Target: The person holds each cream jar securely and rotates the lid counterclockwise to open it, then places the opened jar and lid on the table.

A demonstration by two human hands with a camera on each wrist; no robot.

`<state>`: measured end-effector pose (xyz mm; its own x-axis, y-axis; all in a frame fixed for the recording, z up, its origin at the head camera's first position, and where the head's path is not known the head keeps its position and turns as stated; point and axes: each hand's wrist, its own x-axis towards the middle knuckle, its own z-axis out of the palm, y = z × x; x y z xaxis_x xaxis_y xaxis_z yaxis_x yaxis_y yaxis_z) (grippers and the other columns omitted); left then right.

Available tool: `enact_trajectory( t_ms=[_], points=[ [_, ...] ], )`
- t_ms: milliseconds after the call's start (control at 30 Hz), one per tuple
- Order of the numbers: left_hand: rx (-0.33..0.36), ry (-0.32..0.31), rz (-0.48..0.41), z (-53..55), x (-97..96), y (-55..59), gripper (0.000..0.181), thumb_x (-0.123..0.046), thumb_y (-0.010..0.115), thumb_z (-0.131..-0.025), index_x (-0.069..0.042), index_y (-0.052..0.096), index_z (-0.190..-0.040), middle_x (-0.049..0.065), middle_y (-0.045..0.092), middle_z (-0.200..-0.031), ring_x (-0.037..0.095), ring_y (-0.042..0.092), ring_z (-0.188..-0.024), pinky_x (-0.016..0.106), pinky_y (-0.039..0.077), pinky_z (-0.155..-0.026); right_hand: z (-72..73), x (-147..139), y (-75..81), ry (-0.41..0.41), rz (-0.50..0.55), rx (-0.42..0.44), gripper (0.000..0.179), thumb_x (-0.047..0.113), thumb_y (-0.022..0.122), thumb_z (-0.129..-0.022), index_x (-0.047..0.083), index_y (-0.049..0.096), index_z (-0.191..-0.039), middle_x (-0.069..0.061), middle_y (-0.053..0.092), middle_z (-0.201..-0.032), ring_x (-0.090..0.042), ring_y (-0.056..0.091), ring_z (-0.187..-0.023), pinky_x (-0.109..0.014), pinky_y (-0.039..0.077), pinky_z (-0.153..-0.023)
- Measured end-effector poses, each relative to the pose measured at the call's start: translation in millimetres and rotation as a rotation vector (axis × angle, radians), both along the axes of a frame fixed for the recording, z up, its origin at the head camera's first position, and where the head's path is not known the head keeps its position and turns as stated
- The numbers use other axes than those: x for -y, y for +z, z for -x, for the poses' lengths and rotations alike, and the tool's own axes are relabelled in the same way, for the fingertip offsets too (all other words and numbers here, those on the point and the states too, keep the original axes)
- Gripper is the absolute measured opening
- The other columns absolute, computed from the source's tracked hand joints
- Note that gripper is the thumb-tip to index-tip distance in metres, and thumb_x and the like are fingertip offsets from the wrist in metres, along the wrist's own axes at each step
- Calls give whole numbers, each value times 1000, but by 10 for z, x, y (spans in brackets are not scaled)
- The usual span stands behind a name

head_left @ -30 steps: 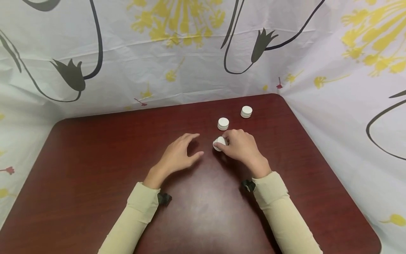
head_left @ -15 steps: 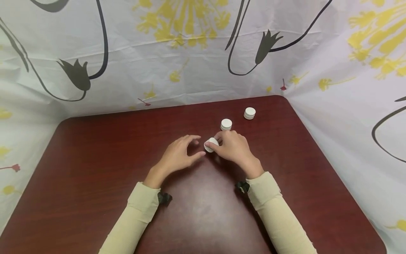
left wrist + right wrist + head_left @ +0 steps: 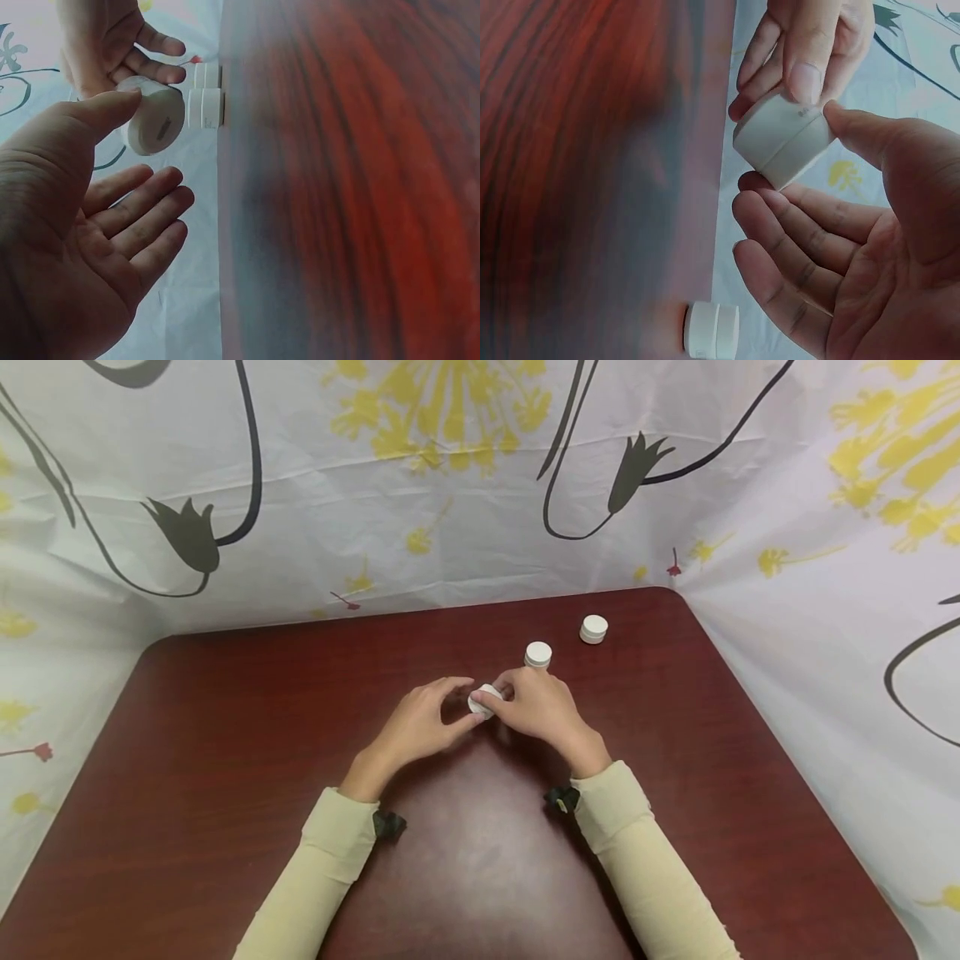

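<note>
A small white round jar with a lid [image 3: 481, 704] is between the two hands, tilted and raised over the table. My right hand [image 3: 536, 706] pinches it between thumb and fingertips, clearest in the right wrist view, where a seam runs around the jar [image 3: 780, 142]. My left hand [image 3: 422, 722] faces it from the left, thumb tip right at the jar's side. In the left wrist view the fingers of this left hand [image 3: 82, 232] spread loosely below the jar [image 3: 157, 124], whose flat base carries a small dark mark.
Two similar white jars stand upright on the dark red wooden table [image 3: 262, 735]: a nearer jar [image 3: 537, 653] just behind the right hand, and a farther jar [image 3: 593, 628] by the back right corner. A patterned white cloth [image 3: 300, 485] hangs along the table's back and sides.
My right hand has carried the jar leftward to the left hand. The left hand has stayed nearly in place, its thumb now meeting the jar in view. Both standing jars remain where they were.
</note>
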<state>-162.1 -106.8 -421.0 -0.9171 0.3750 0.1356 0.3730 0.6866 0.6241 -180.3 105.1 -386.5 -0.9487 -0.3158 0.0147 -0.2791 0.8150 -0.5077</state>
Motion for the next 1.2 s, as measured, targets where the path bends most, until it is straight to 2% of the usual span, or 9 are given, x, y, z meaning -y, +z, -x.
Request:
enact_trajectory(
  t_ms=[167,400,667,933,1200],
  points=[
    [9,4,-14,0,4,10,61,-46,76,-96,-12,64,-144,6,70,-142,27,68,-130,49,54,-111,3,88,2,9,17,9,40,60,69,-96,21,79,-96,10,76,-79,-13,69,-75,-43,56,-72],
    [-2,24,5,14,23,4,60,-45,78,-94,-12,65,-142,6,70,-141,28,66,-133,49,53,-113,7,167,-8,11,21,-19,42,61,66,-98,21,78,-98,8,74,-81,-14,68,-75,-41,54,-69],
    [-13,23,-9,-12,0,-15,49,-44,80,-93,-13,71,-131,4,76,-128,26,71,-120,46,57,-103,-10,136,-63,14,14,-26,43,62,61,-101,22,75,-92,7,70,-77,-14,64,-70,-36,50,-65],
    [-1,24,-18,-1,17,2,49,-41,80,-94,-12,71,-132,6,75,-131,26,71,-122,47,57,-105,6,148,-99,34,18,-63,40,60,62,-101,22,75,-94,8,69,-75,-13,64,-70,-37,50,-64],
    [1,42,-29,5,26,16,48,-39,81,-92,-12,73,-130,6,76,-128,26,72,-117,46,57,-102,13,161,-104,56,39,-78,36,57,63,-101,24,75,-94,9,67,-73,-12,62,-68,-35,50,-64]
  ],
)
